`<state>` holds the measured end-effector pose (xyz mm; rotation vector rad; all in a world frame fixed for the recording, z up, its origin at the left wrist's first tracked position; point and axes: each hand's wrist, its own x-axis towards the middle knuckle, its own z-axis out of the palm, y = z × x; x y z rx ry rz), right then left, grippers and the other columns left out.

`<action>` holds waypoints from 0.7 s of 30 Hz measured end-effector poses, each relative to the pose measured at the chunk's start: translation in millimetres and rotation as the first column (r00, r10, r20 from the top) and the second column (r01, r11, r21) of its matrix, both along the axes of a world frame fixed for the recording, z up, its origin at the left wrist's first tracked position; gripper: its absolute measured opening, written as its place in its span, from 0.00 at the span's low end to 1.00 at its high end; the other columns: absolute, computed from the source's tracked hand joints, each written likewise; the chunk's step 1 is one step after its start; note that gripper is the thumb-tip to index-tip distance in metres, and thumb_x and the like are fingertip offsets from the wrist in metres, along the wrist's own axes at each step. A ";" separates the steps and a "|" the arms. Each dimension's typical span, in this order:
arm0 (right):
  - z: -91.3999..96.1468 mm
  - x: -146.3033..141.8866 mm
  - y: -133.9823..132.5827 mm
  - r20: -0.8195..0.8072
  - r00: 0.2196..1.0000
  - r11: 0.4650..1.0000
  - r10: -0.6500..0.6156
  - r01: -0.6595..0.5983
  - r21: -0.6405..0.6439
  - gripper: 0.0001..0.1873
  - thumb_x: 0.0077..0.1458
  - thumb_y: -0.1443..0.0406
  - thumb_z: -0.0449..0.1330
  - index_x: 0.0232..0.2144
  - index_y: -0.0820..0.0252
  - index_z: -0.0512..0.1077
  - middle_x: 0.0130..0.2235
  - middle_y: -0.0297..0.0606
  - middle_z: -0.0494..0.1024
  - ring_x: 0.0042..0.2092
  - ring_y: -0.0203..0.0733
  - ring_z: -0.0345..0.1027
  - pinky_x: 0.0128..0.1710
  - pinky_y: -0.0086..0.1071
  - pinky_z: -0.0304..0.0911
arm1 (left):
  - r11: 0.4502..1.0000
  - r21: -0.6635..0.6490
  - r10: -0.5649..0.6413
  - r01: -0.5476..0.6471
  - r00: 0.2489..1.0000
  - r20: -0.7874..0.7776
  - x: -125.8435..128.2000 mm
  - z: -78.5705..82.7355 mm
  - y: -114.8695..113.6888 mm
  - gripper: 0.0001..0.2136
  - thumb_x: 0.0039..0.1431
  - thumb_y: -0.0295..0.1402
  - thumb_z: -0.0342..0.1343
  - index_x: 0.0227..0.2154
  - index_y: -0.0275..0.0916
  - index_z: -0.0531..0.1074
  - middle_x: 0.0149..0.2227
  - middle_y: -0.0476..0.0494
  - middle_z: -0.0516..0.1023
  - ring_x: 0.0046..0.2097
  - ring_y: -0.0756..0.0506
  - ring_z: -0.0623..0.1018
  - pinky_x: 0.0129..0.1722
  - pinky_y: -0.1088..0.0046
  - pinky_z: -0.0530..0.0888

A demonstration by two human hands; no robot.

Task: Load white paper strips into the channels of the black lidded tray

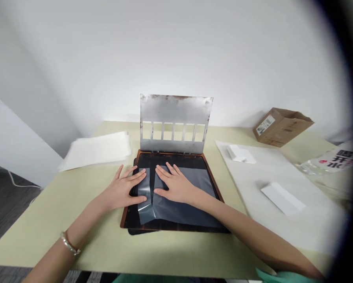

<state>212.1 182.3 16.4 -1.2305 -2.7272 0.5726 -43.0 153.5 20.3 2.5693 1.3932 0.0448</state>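
Observation:
A translucent plastic sheet (176, 212) lies on the black base (176, 159) of a hinged board with a brown rim. My left hand (123, 188) rests at the sheet's left part, fingers spread and stretched out. Flat on the sheet's middle lies my right hand (176, 182), its fingers extended. A dark gap runs through the sheet between my hands, and creases show near its lower left. Behind them the metal plate (176, 110), with a row of rectangular openings, stands raised on its hinges.
A stack of whitish sheets (98, 151) lies on the left of the table. To the right, a white mat (253, 177) carries a small stack of white pieces (238, 153) and a folded white piece (283, 198). Farther back are a brown paper bag (285, 127) and a printed plastic bag (332, 159).

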 end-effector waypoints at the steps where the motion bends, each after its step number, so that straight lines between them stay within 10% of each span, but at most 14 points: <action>1: 1.0 1.9 0.7 -0.003 1.000 1.000 0.010 -0.010 -0.017 0.40 0.60 0.43 0.49 0.66 0.55 0.46 0.69 0.43 0.43 0.69 0.56 0.29 0.64 0.58 0.27 | 1.000 -0.003 -0.001 0.001 1.000 0.000 -0.4 -0.3 0.4 0.37 0.59 0.59 0.47 0.65 0.50 0.43 0.67 0.45 0.51 0.68 0.35 0.44 0.63 0.41 0.33; 21: 3.6 18.9 -15.5 -0.117 0.991 0.996 0.071 -0.076 -0.036 0.36 0.63 0.49 0.48 0.67 0.52 0.40 0.69 0.42 0.37 0.68 0.55 0.33 0.64 0.58 0.32 | 0.998 0.057 -0.003 0.003 1.000 -0.003 -11.4 -5.7 43.9 0.29 0.62 0.47 0.52 0.63 0.45 0.52 0.67 0.40 0.48 0.67 0.32 0.46 0.63 0.39 0.40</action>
